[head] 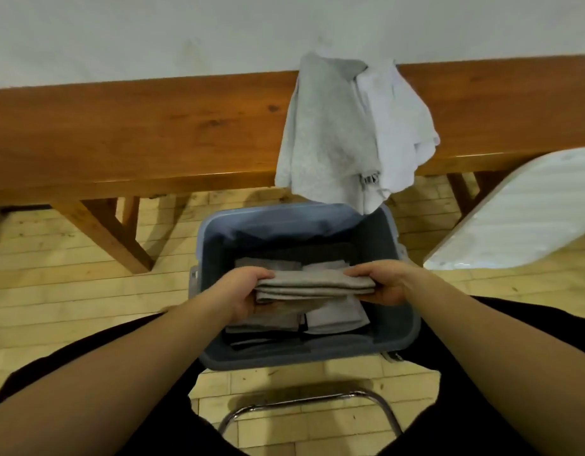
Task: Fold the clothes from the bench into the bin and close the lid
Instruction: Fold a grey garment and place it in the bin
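Observation:
A folded grey garment (314, 285) hangs over the open blue-grey bin (404, 311). My left hand (243, 292) grips its left end and my right hand (381, 284) grips its right end. Inside the bin lie folded clothes (337, 315), grey, white and dark. On the wooden bench (136, 133) behind the bin sits a loose heap: a grey garment (324, 130) beside a white one (401, 126), both drooping over the bench's front edge toward the bin. The white bin lid (528, 212) leans at the right.
A chrome chair frame (310, 409) shows between my knees, just in front of the bin. The bench's legs (110, 232) stand on the pale wood floor left of the bin. A plain wall runs behind the bench.

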A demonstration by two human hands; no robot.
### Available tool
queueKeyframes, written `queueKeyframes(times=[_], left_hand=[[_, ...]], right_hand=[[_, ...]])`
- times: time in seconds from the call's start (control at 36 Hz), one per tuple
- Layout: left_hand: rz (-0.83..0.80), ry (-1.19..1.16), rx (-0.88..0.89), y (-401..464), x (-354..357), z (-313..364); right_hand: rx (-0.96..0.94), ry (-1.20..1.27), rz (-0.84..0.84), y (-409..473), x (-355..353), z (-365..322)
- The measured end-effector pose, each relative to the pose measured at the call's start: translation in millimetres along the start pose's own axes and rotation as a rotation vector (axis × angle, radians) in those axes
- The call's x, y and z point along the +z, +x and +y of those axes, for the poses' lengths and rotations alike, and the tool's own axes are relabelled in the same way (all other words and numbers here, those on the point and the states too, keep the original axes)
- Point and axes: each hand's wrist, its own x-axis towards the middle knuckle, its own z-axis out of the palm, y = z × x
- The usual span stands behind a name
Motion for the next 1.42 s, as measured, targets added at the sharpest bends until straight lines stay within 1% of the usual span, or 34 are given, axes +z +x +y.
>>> queueKeyframes(times=[0.06,0.11,0.22,0.28,0.33,0.42,0.44,0.5,0.56,0.72,0.78,0.86,0.92,0.97,1.0,1.03,1.08,1.14,1.19,1.28,1.33,1.42], left_hand=[[-0.019,0.011,-0.039,19.2,16.6,-7.1],[-0.03,0.027,-0.043,32.9,33.3,-8.9],[-0.003,-0.016,0.075,61.6,57.2,-0.7],[-0.002,-0.024,0.112,74.8,60.9,0.0],[0.005,0.018,0.104,95.3,62.6,-4.8],[0.026,0.102,0.006,124.5,62.0,-27.0],[0.027,0.153,-0.042,135.0,63.0,-37.5],[0.03,0.257,-0.119,150.4,64.1,-58.5],[0.024,0.384,-0.14,160.2,65.8,-77.5],[0.013,0.78,-0.098,177.0,59.6,-112.3],[0.044,0.931,-0.06,182.3,53.3,-117.9],[0.115,0.95,-0.001,186.2,46.0,-121.5],[0.098,0.948,0.048,184.1,45.3,-121.7],[0.092,0.912,0.134,181.7,46.7,-119.4],[0.115,0.876,0.172,180.0,46.7,-117.5],[0.132,0.846,0.2,176.8,46.8,-112.8],[0.114,0.801,0.238,165.8,49.4,-98.7],[0.078,0.856,0.284,146.9,53.4,-77.0],[0.09,0.941,0.403,123.7,56.8,-51.9],[0.16,0.997,0.708,81.1,57.7,-14.0],[0.172,1.023,0.924,52.3,57.0,11.8],[0.22,1.148,1.336,20.1,55.7,47.2]], right_hand=[[0.032,-0.012,0.067,17.9,-11.3,5.9],[0.002,0.012,0.142,32.1,-19.5,5.8],[-0.106,0.153,0.236,51.6,-32.2,-5.9],[-0.119,0.117,0.257,59.1,-36.7,-7.1],[-0.12,-0.029,0.292,73.5,-43.1,-2.7],[-0.126,-0.462,0.391,96.8,-50.0,12.9],[-0.106,-0.562,0.406,106.5,-51.9,19.5],[-0.061,-0.708,0.395,123.9,-53.0,33.5],[-0.02,-0.838,0.367,138.8,-51.8,46.4],[0.05,-1.02,0.339,171.9,-52.1,76.1],[0.066,-1.048,0.342,172.9,-50.6,79.8],[0.074,-1.153,0.303,170.9,-46.8,79.4],[0.04,-1.2,0.274,165.9,-42.4,75.1],[-0.011,-1.26,0.232,161.4,-37.0,67.7],[-0.038,-1.278,0.217,159.1,-34.0,63.9],[-0.06,-1.28,0.188,156.7,-30.4,57.9],[-0.133,-1.25,0.124,148.1,-22.8,45.2],[-0.202,-1.2,0.084,129.8,-14.1,28.1],[-0.257,-1.228,0.031,107.4,-6.1,9.2],[-0.404,-1.292,0.016,64.5,2.6,-20.7],[-0.539,-1.335,0.036,29.4,7.4,-41.8],[-0.819,-1.392,0.144,-14.2,10.5,-63.1]])
